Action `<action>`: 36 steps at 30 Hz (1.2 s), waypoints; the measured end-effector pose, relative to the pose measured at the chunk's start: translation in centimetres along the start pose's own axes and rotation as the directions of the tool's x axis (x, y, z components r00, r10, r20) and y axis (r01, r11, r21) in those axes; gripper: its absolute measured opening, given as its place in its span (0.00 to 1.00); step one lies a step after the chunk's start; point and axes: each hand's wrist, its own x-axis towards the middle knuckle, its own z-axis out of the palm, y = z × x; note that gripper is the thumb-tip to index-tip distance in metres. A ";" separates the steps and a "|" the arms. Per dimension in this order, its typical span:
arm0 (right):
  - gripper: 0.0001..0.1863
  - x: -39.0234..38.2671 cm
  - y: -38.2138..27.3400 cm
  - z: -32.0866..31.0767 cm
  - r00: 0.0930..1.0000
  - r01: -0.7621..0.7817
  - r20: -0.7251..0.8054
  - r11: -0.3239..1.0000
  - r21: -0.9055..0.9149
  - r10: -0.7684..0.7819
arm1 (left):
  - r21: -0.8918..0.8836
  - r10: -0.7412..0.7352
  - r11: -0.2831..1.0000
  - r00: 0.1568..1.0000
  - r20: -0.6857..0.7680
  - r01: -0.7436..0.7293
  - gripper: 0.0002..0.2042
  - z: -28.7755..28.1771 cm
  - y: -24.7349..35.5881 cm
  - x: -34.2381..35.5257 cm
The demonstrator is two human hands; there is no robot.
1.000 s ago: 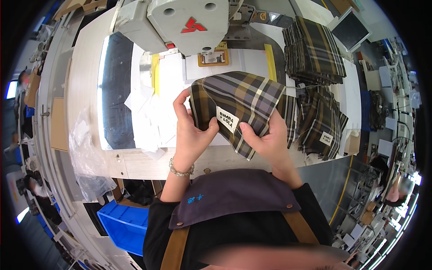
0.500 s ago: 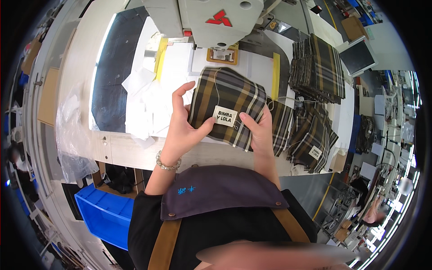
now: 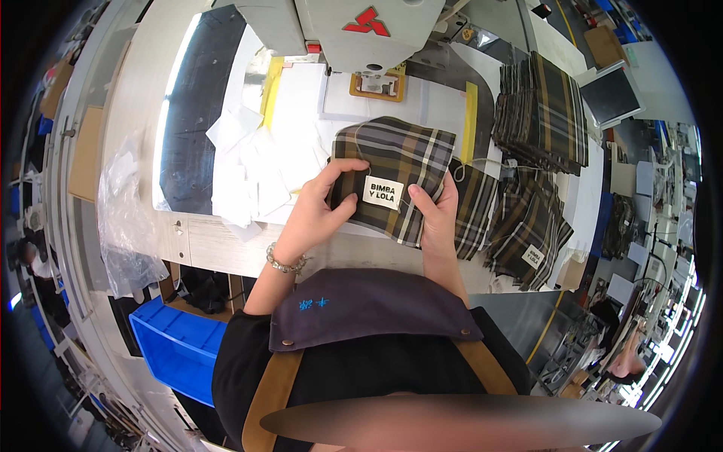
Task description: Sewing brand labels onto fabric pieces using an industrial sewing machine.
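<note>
One checked cloth piece in brown, black, grey and white (image 3: 403, 151), held over the pale wooden worktable (image 3: 233, 245), below the machine head. Sewn-looking white rectangular label with dark lettering (image 3: 382, 193) on its face; loose pale thread near its left edge. Left hand (image 3: 312, 215): grasping the cloth's left side, thumb and bent index finger on the face, remaining fingers partly hidden; clear beaded bracelet (image 3: 285, 260) at the wrist. Right hand (image 3: 437, 215): pinching the right side, thumb just beside the label, other fingers largely hidden behind. Further items: grey-white machine head with red emblem (image 3: 361, 49); tall stack of folded checked cloth (image 3: 557, 113), upper right; looser pile of labelled checked pieces (image 3: 520, 215), nearer; crumpled white paper sheets (image 3: 248, 177), left; open blue plastic bin (image 3: 181, 350), lower left.
</note>
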 end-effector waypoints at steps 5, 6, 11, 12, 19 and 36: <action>0.25 -0.6 -1.0 0.2 0.998 0.069 -0.009 0.997 0.043 -0.069 | -0.076 -0.135 0.987 0.988 0.080 0.141 0.17 -0.4 1.1 -0.1; 0.25 -0.7 -1.2 0.4 0.994 0.110 0.008 0.993 0.039 -0.110 | -0.075 -0.136 0.987 0.987 0.086 0.142 0.17 -0.5 1.3 -0.1; 0.21 -0.9 -2.4 1.2 0.982 0.187 0.019 0.982 0.036 -0.188 | -0.200 -0.077 0.976 0.996 0.049 0.086 0.20 -0.3 2.6 -0.2; 0.20 -1.0 -2.4 1.2 0.976 0.210 0.040 0.976 0.053 -0.213 | -0.248 -0.088 0.964 0.995 0.056 0.099 0.21 -0.2 2.8 -0.2; 0.20 -1.5 -2.0 1.0 0.962 0.261 0.073 0.964 0.051 -0.265 | -0.230 -0.047 0.972 0.998 0.031 0.053 0.20 0.5 2.5 -0.2; 0.25 -1.0 -2.4 -0.1 0.989 0.137 0.030 0.978 0.158 -0.144 | -0.398 -0.031 0.917 0.999 0.037 0.043 0.25 -0.5 4.3 -1.1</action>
